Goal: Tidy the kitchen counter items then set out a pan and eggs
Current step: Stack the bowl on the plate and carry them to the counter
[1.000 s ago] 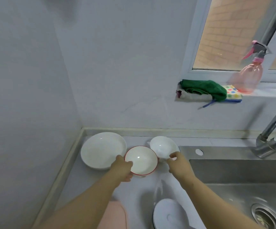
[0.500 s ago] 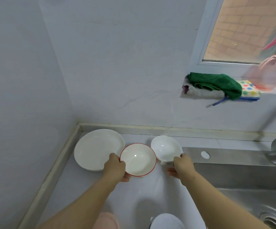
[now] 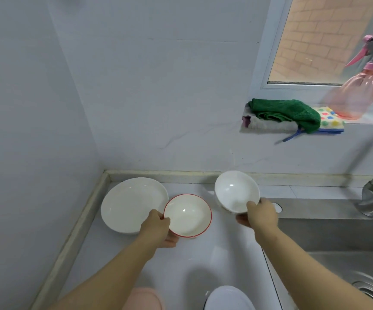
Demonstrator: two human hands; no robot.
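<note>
In the head view, a red-rimmed white ceramic bowl (image 3: 187, 215) is gripped at its near-left rim by the left hand (image 3: 158, 229), just beside a large white round plate (image 3: 134, 204) set in the counter's far-left corner. A plain white ceramic bowl (image 3: 237, 191) is clamped at its near edge by the right hand (image 3: 260, 214), tilted, at the steel sink's (image 3: 328, 233) far-left corner. The hands are kept apart.

The left hand (image 3: 156, 227) grips the red-rimmed bowl (image 3: 187, 214) beside the plate (image 3: 131, 203) on the counter (image 3: 203, 260); the right hand (image 3: 261, 214) holds a white bowl (image 3: 235, 191), tilted.
</note>
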